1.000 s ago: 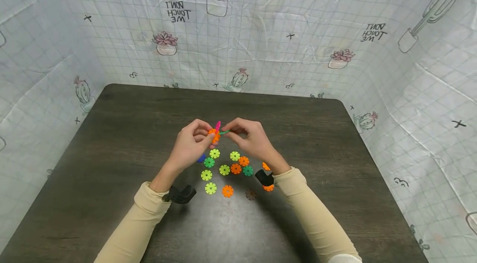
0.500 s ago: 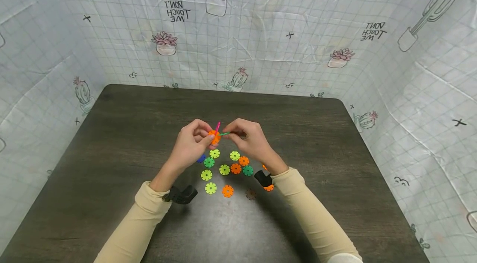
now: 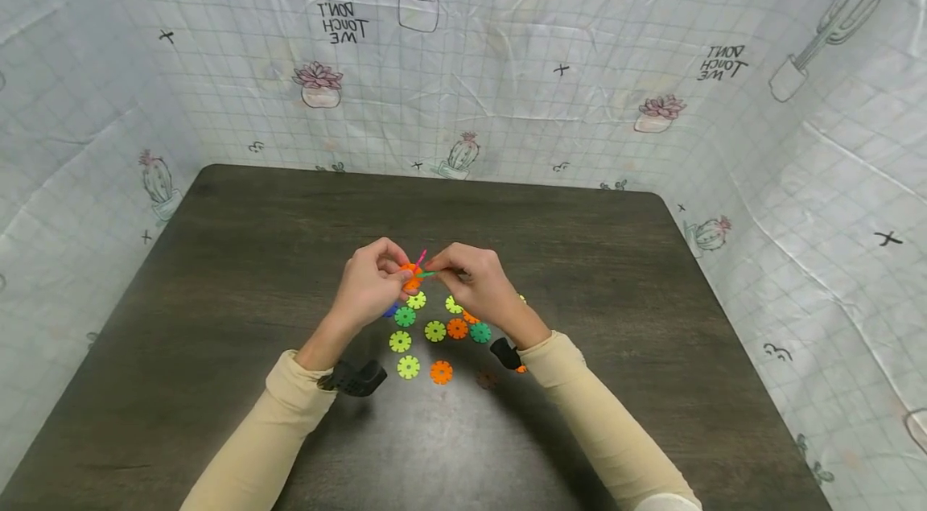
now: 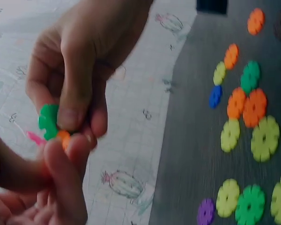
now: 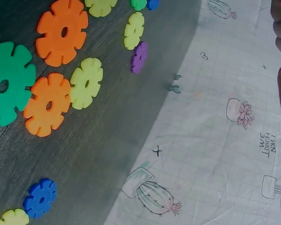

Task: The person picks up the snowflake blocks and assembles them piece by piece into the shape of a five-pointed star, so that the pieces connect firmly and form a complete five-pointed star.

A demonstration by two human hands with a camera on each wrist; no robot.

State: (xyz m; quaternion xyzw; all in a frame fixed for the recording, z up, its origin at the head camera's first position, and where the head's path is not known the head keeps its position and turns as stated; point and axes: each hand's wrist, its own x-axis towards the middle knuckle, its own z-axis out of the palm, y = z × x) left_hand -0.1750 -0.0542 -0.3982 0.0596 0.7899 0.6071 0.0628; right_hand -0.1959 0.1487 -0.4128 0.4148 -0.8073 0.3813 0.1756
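Above the middle of the table, my left hand (image 3: 368, 284) pinches an orange notched plastic disc (image 3: 413, 284). A pink disc (image 3: 421, 258), seen edge-on, stands up from it. My right hand (image 3: 478, 279) pinches a green notched disc (image 3: 427, 274) between thumb and fingertips, against the orange one's right edge. In the left wrist view the green disc (image 4: 48, 122) shows beside the right thumb, with a bit of orange disc (image 4: 63, 138) below it. How deep the discs sit in one another is hidden by fingers. Only part of a hand shows in the right wrist view.
Several loose notched discs lie on the dark table (image 3: 290, 213) below the hands, among them a yellow-green disc (image 3: 409, 367), an orange disc (image 3: 441, 372) and a blue disc (image 5: 40, 198). A printed cloth (image 3: 492, 76) hangs behind and at both sides.
Both hands have come slightly down in the head view, the right one also a little left. The held discs have moved along with them, and the green disc stays against the orange one.
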